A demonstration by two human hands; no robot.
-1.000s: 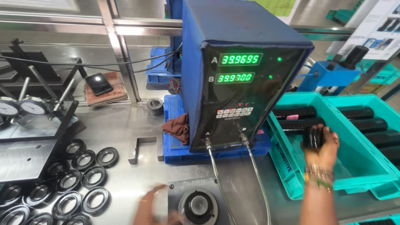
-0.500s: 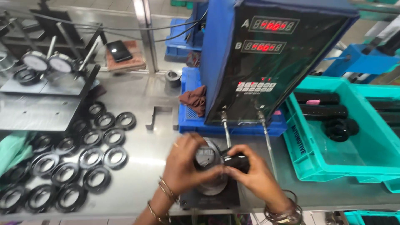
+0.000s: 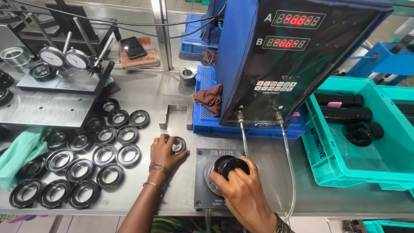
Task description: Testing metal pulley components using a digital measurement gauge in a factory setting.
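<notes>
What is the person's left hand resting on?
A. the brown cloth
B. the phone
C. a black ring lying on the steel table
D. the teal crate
C: the left hand covers a black ring on the table, beside the rows of rings, while the right hand holds a black part on the gauge block.

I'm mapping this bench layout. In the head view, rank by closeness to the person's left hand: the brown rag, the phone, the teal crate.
From the left hand, which rests on a black ring:
1. Brown rag, up and to the right, on the blue tray.
2. Phone, farther back, on a brown pad.
3. Teal crate, far right.
</notes>
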